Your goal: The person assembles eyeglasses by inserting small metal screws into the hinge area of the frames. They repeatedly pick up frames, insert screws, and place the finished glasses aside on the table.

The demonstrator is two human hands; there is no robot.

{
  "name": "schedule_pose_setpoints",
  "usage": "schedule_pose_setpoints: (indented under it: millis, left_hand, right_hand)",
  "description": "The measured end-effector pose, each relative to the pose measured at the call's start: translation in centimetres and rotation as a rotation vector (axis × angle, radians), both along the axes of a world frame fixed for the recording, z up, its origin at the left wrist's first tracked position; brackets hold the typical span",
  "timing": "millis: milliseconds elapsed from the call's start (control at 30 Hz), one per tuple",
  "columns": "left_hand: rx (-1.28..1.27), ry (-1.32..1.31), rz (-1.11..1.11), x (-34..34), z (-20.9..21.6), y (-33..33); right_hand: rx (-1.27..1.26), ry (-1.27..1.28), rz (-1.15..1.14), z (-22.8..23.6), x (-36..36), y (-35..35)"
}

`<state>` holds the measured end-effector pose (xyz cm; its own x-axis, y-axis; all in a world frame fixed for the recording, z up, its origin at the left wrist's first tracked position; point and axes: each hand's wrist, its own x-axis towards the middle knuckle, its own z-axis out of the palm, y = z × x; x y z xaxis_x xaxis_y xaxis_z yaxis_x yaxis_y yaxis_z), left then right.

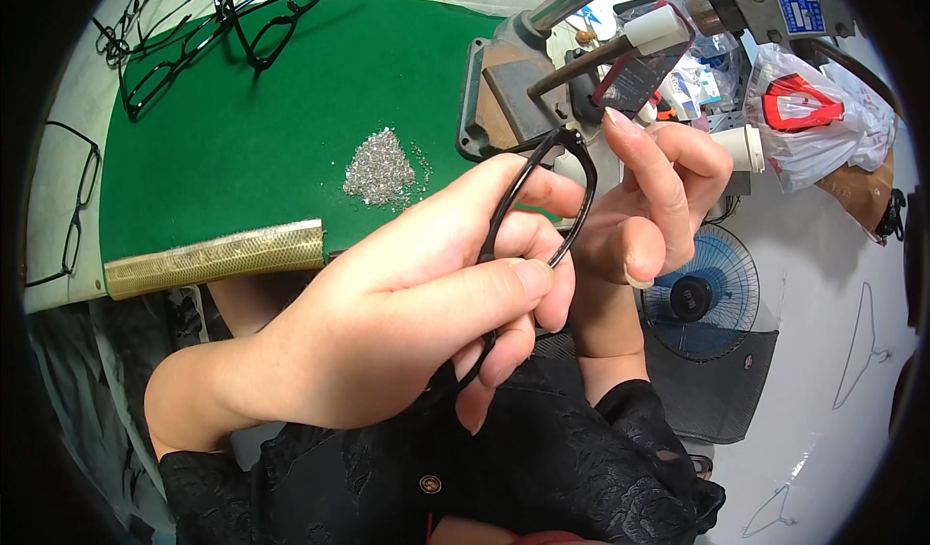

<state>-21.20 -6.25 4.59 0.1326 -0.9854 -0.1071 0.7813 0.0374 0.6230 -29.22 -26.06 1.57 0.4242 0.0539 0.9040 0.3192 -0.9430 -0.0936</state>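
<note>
My left hand (426,293) is closed around a black eyeglass frame (579,218), thumb pressed against its rim. The frame is held up, tilted, over the mat's near right side, and part of it is hidden by my fingers. Beside the frame's upper end is my right hand (654,196), its index finger stretched upward and its thumb apart from it. Nothing shows between those fingers. Beyond my left hand, a heap of tiny silvery metal pieces (380,169) lies on the green mat (252,109); they are too small to name.
A metal bench press (504,90) stands at the mat's right, with a phone (644,70) by its lever. Several black eyeglass frames (266,46) lie far left. A gold mesh strip (218,259) runs along the near edge. Rightward are a paper cup (744,148), plastic bag (823,119) and fan (697,293).
</note>
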Motion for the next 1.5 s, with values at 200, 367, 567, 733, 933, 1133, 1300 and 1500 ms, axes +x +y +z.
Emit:
schedule_pose_setpoints:
  millis: [200, 367, 567, 733, 933, 1133, 1300, 1500]
  left_hand:
    - [-0.014, -0.068, 0.053, 0.4, 0.4, -1.3]
    - [-0.032, -0.357, 0.164, 2.3, 2.3, -5.9]
    - [-0.04, -0.408, 0.375, 3.3, 3.1, -11.3]
    - [-0.064, -0.438, 0.347, 2.7, 3.3, -12.8]
    - [-0.042, -0.44, 0.32, 2.1, 2.9, -13.8]
    - [-0.099, -0.455, 0.321, 1.8, 2.4, -14.9]
    - [-0.056, -0.433, 0.319, 1.5, 2.6, -14.7]
    - [-0.05, -0.454, 0.306, 1.2, 2.8, -15.1]
  right_hand:
    - [0.223, -0.012, -0.028, -0.4, -0.2, 0.4]
    - [0.376, -0.003, -0.069, -1.3, -1.5, -1.0]
    - [0.444, 0.053, -0.128, -1.9, -3.4, -2.1]
    - [0.42, 0.042, -0.182, -2.1, -4.6, -3.2]
    - [0.425, -0.016, -0.182, -1.6, -4.4, -3.6]
    - [0.316, -0.089, -0.154, 0.6, -4.1, -5.2]
    - [0.247, -0.209, -0.141, 4.6, -2.9, -6.8]
    - [0.251, -0.506, 0.011, 12.3, -0.8, -8.4]
